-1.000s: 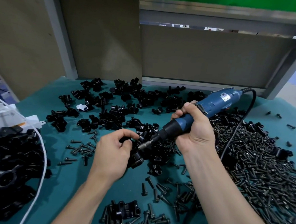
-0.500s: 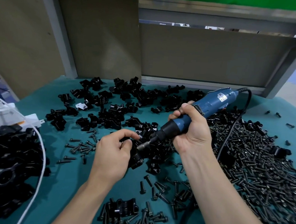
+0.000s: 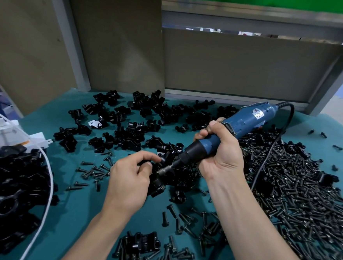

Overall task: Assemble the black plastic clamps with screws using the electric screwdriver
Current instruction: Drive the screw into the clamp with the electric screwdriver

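a: where's the clamp being worked on?

b: the black plastic clamp sits at the fingertips of the left hand, just right of the palm, low over the teal table mat. thumb and forefinger are curled in and pinched around its upper part; most of the piece is hidden by the hand.

a: and the driver?

b: the right hand is wrapped tight around the blue electric screwdriver, fingers closed on the barrel near the black collar. the tool slants down to the left, and its metal bit meets the top of the clamp, right beside the left forefinger. whether a screw is under the bit, i cannot tell.

a: what lies around them?

b: loose clamp halves are scattered across the far side of the mat. a big heap of screws lies to the right, under the tool's black cord. a smaller scatter of screws lies left of the left hand. a pile of black parts fills the left edge, crossed by a white cable.
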Available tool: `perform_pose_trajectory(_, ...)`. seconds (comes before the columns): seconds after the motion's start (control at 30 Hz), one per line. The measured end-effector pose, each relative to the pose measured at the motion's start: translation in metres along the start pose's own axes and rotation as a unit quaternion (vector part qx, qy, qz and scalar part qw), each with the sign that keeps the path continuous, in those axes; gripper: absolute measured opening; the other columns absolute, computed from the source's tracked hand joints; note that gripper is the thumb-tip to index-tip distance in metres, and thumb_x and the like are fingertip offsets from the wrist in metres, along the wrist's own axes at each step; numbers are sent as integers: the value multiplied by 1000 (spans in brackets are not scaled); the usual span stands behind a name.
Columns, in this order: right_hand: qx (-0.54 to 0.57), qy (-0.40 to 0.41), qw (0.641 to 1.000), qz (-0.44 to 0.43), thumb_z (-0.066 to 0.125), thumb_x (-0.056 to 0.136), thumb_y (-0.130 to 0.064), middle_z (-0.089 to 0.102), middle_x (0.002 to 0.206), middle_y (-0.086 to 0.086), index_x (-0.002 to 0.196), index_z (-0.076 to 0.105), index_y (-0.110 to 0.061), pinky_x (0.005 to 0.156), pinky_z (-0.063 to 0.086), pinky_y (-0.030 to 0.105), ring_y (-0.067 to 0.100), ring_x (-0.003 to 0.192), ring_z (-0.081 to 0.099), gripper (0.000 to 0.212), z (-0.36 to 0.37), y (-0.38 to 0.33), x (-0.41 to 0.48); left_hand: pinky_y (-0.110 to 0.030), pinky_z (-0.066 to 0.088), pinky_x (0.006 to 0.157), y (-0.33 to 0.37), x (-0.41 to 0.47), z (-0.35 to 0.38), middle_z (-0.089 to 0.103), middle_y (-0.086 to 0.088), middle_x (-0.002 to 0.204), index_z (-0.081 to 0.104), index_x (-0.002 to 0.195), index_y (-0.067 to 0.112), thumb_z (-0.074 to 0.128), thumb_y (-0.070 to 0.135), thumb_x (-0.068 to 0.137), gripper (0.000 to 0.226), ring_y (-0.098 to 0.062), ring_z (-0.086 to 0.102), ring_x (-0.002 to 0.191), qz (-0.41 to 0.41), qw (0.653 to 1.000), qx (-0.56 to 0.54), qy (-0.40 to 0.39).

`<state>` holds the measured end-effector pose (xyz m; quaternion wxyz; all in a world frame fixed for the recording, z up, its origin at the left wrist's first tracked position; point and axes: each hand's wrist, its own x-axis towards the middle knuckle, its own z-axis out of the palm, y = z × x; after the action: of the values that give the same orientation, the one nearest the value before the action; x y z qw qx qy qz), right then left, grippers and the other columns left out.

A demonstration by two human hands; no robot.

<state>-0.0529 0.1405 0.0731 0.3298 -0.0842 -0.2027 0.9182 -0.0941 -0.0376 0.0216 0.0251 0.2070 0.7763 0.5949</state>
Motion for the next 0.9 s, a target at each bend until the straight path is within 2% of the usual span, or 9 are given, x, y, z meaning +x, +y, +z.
perform_pose_trajectory(0.13,-1,0,1000,0,58,88,13,59,69,2,97,55,-15,55,52,26,15,52,54,29,0,1,0,-19,21,36,-1,1,0,41,8,40,72,87,47,54,7,105,48,-6,26,35,-2,1000,8,0)
perform_pose_trajectory(0.23,2,3,1000,0,56,89,13,58,69,2,96,55,-15,54,51,25,14,51,53,28,-1,1,0,-22,24,37,-2,2,0,46,-1,43,72,91,51,54,8,105,48,-8,29,37,-1,1000,9,2)
perform_pose_trajectory(0.3,1,-5,1000,-1,57,87,12,58,68,1,96,56,-14,54,51,24,14,50,53,27,-2,0,-1,-23,28,39,-3,3,0,48,2,46,75,88,47,53,9,105,48,-10,33,39,-25,1000,5,-6)
perform_pose_trajectory(0.37,0,-21,1000,2,61,80,9,58,67,1,95,57,-14,54,51,24,14,50,54,28,-1,-2,-3,-23,32,37,0,4,-1,62,-4,56,80,82,35,50,2,104,49,-16,43,41,-92,993,-63,-32)
perform_pose_trajectory(0.47,17,-32,999,24,67,71,4,57,67,1,95,60,-14,56,52,24,14,52,54,30,-3,-4,-5,-19,24,29,5,5,-5,65,-8,58,80,74,17,41,-4,97,50,-15,41,35,-187,957,-218,-47)
perform_pose_trajectory(0.6,25,-14,998,53,67,74,0,54,68,0,96,61,-15,59,52,25,13,54,54,27,-5,-9,-4,-20,20,31,3,6,-8,41,-7,49,76,104,1,38,8,103,38,-12,28,31,-272,895,-335,-110)
perform_pose_trajectory(0.77,22,-56,997,53,62,81,-3,54,69,-1,103,64,-11,62,52,25,12,59,54,24,-1,-26,-5,-19,26,30,1,12,-17,38,-1,47,77,117,5,41,10,99,41,-6,28,30,-285,842,-380,-257)
perform_pose_trajectory(0.83,48,-82,994,46,59,85,-4,55,70,-2,104,64,-11,62,53,24,11,59,55,21,1,-37,-8,-16,29,31,-5,14,-31,41,2,47,70,131,3,53,16,96,41,-4,30,31,-271,801,-408,-345)
perform_pose_trajectory(0.9,57,-64,996,38,61,87,-8,54,71,-3,103,63,-10,63,53,23,9,59,55,16,4,-51,-10,-17,30,31,-10,17,-42,45,2,47,62,139,-2,50,23,101,47,-6,29,31,-267,750,-488,-358)
